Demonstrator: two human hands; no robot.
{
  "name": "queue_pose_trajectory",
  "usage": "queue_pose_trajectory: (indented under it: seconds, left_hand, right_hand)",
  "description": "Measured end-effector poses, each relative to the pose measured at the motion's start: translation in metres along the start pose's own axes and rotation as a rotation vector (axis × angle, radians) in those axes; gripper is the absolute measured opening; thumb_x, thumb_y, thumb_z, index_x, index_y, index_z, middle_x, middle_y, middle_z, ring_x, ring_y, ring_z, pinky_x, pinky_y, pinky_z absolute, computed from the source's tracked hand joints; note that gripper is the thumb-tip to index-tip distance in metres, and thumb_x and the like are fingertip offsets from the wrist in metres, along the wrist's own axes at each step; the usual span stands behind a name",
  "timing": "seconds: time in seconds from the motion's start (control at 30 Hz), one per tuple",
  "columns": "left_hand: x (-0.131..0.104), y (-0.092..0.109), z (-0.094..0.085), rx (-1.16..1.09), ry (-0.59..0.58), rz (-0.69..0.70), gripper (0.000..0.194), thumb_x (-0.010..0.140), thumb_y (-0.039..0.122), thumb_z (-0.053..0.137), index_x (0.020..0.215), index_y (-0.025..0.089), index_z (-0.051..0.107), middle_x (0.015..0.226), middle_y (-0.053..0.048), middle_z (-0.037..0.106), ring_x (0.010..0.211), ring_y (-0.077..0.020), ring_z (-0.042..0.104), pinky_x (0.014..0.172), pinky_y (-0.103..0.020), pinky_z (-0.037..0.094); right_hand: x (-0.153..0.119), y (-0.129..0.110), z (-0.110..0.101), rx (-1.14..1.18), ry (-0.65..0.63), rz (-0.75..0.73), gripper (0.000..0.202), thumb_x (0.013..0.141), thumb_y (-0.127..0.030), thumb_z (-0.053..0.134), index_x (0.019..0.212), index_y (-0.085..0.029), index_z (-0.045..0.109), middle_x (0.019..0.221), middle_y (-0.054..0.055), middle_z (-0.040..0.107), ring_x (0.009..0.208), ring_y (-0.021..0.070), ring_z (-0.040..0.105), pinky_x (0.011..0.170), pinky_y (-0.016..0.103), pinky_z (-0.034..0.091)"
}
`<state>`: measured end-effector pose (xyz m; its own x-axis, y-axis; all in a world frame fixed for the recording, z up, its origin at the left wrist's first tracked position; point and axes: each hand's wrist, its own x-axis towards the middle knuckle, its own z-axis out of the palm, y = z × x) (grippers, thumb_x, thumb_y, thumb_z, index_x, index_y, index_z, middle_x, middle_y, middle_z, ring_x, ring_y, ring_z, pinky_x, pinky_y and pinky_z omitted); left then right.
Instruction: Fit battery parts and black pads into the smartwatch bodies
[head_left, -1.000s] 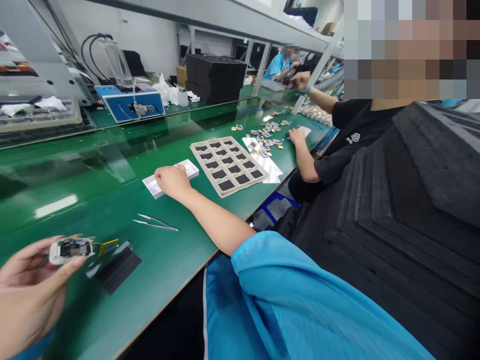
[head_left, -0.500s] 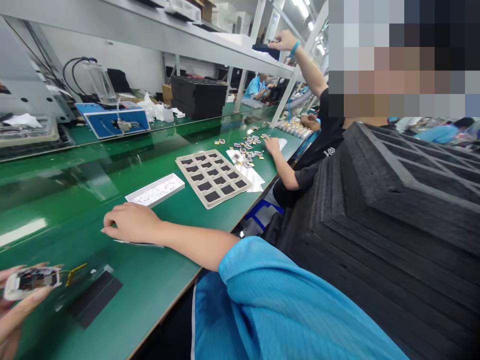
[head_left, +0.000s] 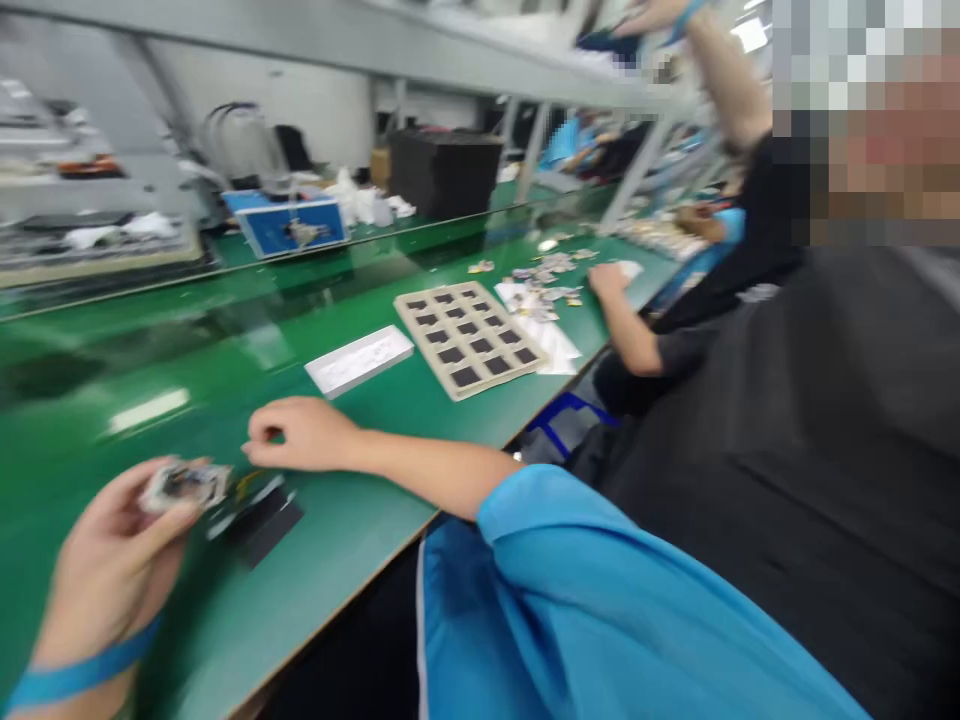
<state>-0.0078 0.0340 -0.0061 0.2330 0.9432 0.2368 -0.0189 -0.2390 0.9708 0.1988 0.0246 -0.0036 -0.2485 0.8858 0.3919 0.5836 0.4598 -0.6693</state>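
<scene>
My left hand (head_left: 124, 545), with a blue band at the wrist, grips an open white-cased electronic device (head_left: 186, 487) by its edges. Dark and metallic parts show inside the casing, blurred. A thin yellow strip (head_left: 244, 485) sticks out from its right side. Just right of the device, my right hand (head_left: 300, 433) hovers over the bench with thumb and forefinger pinched into a ring. Whatever lies between those fingertips is too small or blurred to make out. Below the hands a flat black rectangle (head_left: 271, 535) with a clear, shiny edge lies on the green bench (head_left: 352, 510).
Beyond my right hand lie a shallow white tray (head_left: 360, 360) of small pieces and a beige tray (head_left: 471, 340) with black-lined pockets. Several small devices (head_left: 551, 270) are scattered farther off beside a co-worker's hand (head_left: 609, 280). Dark stacked foam (head_left: 757, 470) rises at my right.
The view has swung left and blurred. My left hand with the device has come fully into view, closer to my right hand. My right fingers now form a ring.
</scene>
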Motion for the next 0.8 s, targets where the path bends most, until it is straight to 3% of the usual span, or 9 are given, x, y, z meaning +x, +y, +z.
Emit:
queue_pose_trajectory:
  seconds: [0.07,0.17,0.33,0.53,0.8]
  left_hand:
    - [-0.006,0.001,0.002,-0.238,0.018,-0.179,0.044,0.052,0.029,0.095,0.090,0.028,0.072,0.085,0.006,0.077,0.073,-0.0115,0.071,0.065,-0.019,0.061]
    - [-0.007,-0.005,0.002,-0.394,-0.024,-0.173,0.060,0.044,0.037,0.097,0.095,0.025,0.069,0.088,0.000,0.076,0.077,-0.0141,0.070,0.069,-0.023,0.060]
    - [-0.005,-0.016,-0.004,-0.399,-0.091,-0.199,0.063,0.050,0.039,0.095,0.103,0.026,0.063,0.098,-0.001,0.073,0.087,-0.0171,0.071,0.076,-0.028,0.060]
    - [-0.008,-0.016,-0.002,-0.371,-0.145,-0.164,0.065,0.052,0.039,0.094,0.106,0.024,0.061,0.100,-0.003,0.073,0.088,-0.0194,0.071,0.078,-0.030,0.060]
    - [-0.007,-0.016,0.002,-0.339,-0.124,-0.106,0.061,0.050,0.033,0.096,0.102,0.021,0.066,0.097,-0.003,0.073,0.089,-0.0189,0.072,0.081,-0.029,0.059]
  right_hand:
    - [-0.004,-0.008,0.006,0.116,0.035,-0.030,0.020,0.087,-0.028,0.057,0.070,-0.020,0.053,0.075,-0.002,0.062,0.076,0.0125,0.057,0.073,0.024,0.042]
    - [-0.008,-0.011,0.015,0.327,0.133,-0.028,0.022,0.090,-0.035,0.056,0.076,-0.018,0.057,0.077,-0.001,0.063,0.075,0.0119,0.058,0.076,0.025,0.046]
    - [-0.012,-0.010,0.026,0.485,0.159,-0.022,0.018,0.087,-0.036,0.061,0.086,-0.019,0.064,0.085,0.001,0.069,0.078,0.0131,0.064,0.077,0.027,0.052]
    - [-0.017,-0.015,0.028,0.347,0.215,0.001,0.014,0.086,-0.031,0.060,0.083,-0.019,0.066,0.083,0.001,0.070,0.078,0.0146,0.066,0.077,0.029,0.055]
    - [-0.020,-0.013,0.030,0.112,0.253,-0.083,0.013,0.089,-0.025,0.058,0.080,-0.020,0.066,0.083,0.002,0.071,0.080,0.0163,0.066,0.079,0.030,0.052]
